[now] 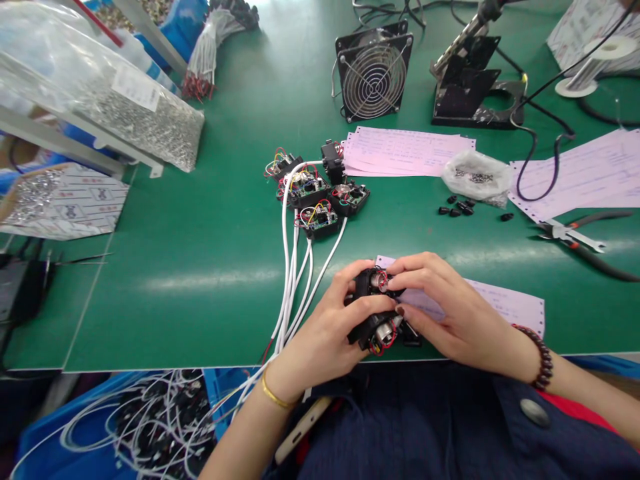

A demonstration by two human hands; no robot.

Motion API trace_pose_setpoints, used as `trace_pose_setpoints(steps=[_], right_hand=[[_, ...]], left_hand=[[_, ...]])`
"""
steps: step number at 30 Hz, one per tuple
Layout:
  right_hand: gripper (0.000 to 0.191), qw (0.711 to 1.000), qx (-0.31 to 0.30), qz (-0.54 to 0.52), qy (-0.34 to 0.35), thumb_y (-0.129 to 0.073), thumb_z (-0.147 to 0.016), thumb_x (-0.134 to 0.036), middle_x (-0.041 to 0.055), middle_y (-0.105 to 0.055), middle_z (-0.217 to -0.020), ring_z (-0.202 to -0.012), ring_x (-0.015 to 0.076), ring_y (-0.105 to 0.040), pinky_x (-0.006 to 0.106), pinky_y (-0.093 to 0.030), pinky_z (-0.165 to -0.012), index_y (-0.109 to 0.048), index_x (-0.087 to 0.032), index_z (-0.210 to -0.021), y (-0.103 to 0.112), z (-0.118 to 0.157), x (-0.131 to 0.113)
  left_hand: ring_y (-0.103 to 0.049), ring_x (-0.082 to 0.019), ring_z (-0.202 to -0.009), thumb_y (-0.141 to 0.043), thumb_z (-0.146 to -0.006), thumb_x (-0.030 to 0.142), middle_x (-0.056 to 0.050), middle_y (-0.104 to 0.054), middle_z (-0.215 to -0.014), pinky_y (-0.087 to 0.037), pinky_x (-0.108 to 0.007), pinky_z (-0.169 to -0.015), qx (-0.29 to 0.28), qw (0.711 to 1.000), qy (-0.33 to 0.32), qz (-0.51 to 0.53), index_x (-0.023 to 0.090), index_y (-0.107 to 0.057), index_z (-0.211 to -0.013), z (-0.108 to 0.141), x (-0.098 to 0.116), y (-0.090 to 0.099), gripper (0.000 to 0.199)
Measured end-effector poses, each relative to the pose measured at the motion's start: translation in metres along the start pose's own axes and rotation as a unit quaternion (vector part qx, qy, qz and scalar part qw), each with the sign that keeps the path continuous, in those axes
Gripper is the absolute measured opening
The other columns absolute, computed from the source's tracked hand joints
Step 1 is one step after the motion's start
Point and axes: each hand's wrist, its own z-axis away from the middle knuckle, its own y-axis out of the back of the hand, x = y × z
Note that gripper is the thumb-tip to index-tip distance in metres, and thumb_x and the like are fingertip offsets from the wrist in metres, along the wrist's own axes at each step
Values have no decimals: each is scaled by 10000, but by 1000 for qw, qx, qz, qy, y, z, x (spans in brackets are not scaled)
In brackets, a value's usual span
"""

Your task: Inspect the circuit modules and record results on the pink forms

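Note:
Near the table's front edge, my left hand (pixel 327 327) is closed around black plastic housings (pixel 367 283) with round metal parts and thin red wires inside. My right hand (pixel 450 307) is closed on their right side, its fingertips at the upper metal part and its thumb below. The fingers hide much of the housings, so I cannot tell how they join. Farther back lie several open black housings with circuit boards (pixel 320 217), coloured wires showing. White cables (pixel 287 267) run from them toward my left forearm. A printed pink slip (pixel 505 300) lies partly under my right hand.
Behind stand a square fan (pixel 374 77) and a black soldering iron stand (pixel 473 93). To the right are cutting pliers (pixel 590 247), small black parts (pixel 463 208) and a plastic bag (pixel 475 175). A blue bin (pixel 55 427) of cabled parts sits below the left front edge.

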Motion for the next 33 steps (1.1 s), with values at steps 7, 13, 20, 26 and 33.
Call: trace_pose_setpoints(steps=[7,13,20,26,33], right_hand=[[244,1000,6,13,-11,-554,-986,-142,125,-614,-1240,-1186,235,-569,435,-516,-1005,-559,-207,-1222,0,0,2],[319,999,3,26,-38,-510,-991,-120,140,-624,-1302,-1238,260,-578,491,-523,-1033,-513,-214,-1295,-1,1,3],[412,995,-26,26,-92,-507,-997,-139,132,-641,-1314,-1226,267,-607,520,-547,-1041,-464,-225,-1398,-6,-2,4],[367,996,-42,10,-80,-485,-1008,-96,90,-664,-1294,-1211,237,-594,477,-532,-1051,-497,-241,-1345,-9,-3,6],[343,996,-49,4,-77,-483,-1017,-96,91,-664,-1299,-1226,231,-586,468,-515,-1062,-507,-235,-1329,-8,-3,7]], left_hand=[[-469,-290,-1398,-682,-884,52,-101,-281,-1568,-505,-467,-1139,-7,1000,2,5,292,-577,-1282,1,1,0,477],[-491,-280,-1385,-692,-852,21,-102,-293,-1567,-502,-460,-1147,-4,1000,0,10,286,-583,-1286,2,0,0,520],[-458,-281,-1426,-671,-877,35,-101,-329,-1560,-460,-473,-1194,-3,1000,-5,-1,283,-592,-1278,5,2,-1,477],[-426,-266,-1456,-636,-863,2,-88,-347,-1562,-443,-441,-1210,-12,1000,-5,-25,291,-612,-1279,9,4,-2,507],[-409,-232,-1465,-596,-859,-23,-75,-323,-1563,-408,-384,-1233,-13,1000,-11,-24,277,-612,-1285,9,4,-2,522]])
